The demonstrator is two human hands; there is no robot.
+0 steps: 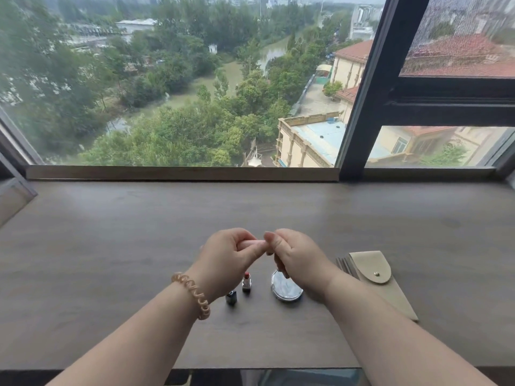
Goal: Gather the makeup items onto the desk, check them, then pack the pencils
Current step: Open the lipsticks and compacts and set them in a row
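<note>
At frame centre, left hand (228,256) and right hand (292,254) both pinch a small pink stick (252,243) above the desk (111,246); best pull its ends apart steadily, clear of the open lipstick (246,282)

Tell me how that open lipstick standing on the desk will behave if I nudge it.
The lipstick stands upright, tall and narrow, so it probably tips easily. Its round barrel would likely roll once down. The exposed red tip could smear the desk.

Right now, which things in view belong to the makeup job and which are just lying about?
Job:
pink item held between left hand and right hand
lipstick, uncapped
lipstick cap
round compact
beige pouch
pencils

Lying about:
hair tie on left wrist
</note>
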